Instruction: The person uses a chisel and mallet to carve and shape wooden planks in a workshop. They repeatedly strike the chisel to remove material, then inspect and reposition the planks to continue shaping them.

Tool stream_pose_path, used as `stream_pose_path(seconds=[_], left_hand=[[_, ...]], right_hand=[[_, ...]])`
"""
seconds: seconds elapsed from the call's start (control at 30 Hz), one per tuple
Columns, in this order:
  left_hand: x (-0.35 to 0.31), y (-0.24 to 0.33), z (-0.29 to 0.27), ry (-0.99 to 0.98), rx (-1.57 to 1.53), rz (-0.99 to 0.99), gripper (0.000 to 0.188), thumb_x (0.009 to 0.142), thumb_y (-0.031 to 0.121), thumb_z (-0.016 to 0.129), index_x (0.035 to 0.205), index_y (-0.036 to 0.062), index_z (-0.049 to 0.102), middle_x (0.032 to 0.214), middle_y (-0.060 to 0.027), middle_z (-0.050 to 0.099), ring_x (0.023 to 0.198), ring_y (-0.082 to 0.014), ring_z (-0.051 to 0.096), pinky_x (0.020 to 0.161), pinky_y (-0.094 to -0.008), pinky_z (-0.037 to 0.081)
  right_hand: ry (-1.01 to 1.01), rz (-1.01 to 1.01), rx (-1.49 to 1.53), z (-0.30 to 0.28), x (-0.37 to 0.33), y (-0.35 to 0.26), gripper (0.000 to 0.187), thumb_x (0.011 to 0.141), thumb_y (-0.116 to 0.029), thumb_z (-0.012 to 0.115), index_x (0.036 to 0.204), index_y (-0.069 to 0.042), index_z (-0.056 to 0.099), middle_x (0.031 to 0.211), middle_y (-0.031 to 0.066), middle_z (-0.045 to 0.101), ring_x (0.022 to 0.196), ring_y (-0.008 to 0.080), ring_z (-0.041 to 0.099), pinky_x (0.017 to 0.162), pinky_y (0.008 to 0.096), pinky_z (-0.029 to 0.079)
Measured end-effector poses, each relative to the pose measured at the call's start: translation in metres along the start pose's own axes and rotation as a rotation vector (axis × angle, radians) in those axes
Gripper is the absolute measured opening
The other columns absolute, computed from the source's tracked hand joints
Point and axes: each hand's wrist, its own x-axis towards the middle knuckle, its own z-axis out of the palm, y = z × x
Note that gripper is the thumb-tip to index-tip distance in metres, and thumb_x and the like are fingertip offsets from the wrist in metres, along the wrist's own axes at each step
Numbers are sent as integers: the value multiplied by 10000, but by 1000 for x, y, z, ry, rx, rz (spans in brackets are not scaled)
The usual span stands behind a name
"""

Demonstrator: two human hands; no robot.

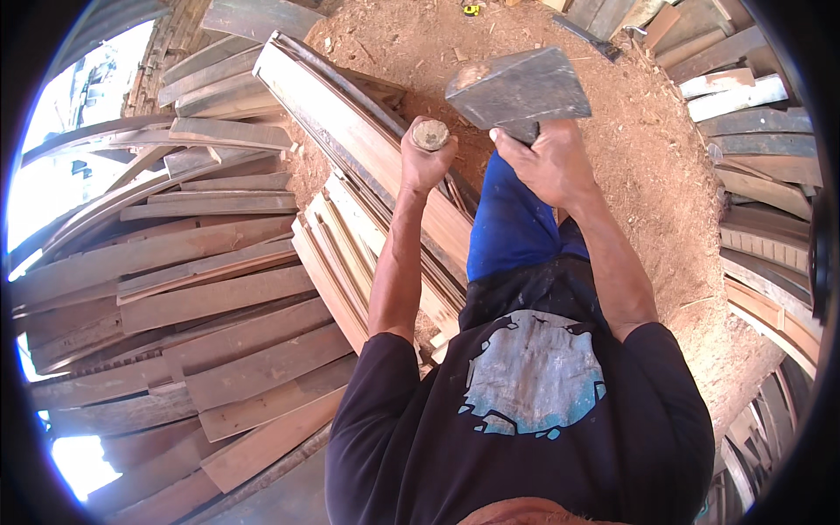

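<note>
My left hand (426, 162) is closed upright around the wooden handle of a chisel (430, 134). Only the round, worn handle end shows above the fist, and the blade is hidden below. To its right, my right hand (556, 162) grips a mallet (525, 86) by a short visible part of its handle. The mallet's big grey, wedge-shaped block head is held up, apart from the chisel. Beneath my left fist runs a long, thick timber (350, 127), slanting from far left toward my legs. Its upper side is pale and reddish.
Stacked boards (219, 302) fill the left side, with pale strips (337, 241) beside the timber. More offcuts (761, 149) line the right. Sawdust covers the ground (661, 210). A yellow tape measure (472, 10) and a long dark tool (588, 39) lie at the far side.
</note>
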Motion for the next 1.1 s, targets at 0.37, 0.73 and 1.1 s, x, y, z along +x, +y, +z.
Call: stream_pose_path(seconds=[0.37, 0.73, 1.1], left_hand=[[-3, -3, 4, -67, -12, -30, 206, 789, 40, 735, 891, 70, 559, 775, 32, 600, 711, -56, 553, 646, -248, 477], [-9, 7, 12, -96, 78, 82, 182, 793, 42, 724, 874, 70, 563, 764, 38, 579, 698, -49, 529, 622, -249, 459], [-6, -7, 19, -119, 59, 65, 189, 756, 82, 746, 869, 30, 605, 774, -28, 660, 731, -76, 589, 670, -284, 515]], right_hand=[[65, -25, 41, -12, -8, 2, 242, 891, -86, 715, 1108, 5, 657, 977, 99, 704, 887, 179, 656, 832, 338, 530], [64, 58, 62, -11, -10, -1, 245, 843, -167, 737, 1041, -26, 701, 951, 152, 725, 861, 308, 688, 812, 393, 525], [29, -39, -7, -2, -8, 1, 233, 875, -92, 718, 1083, 3, 673, 987, 122, 709, 900, 195, 659, 837, 353, 523]])
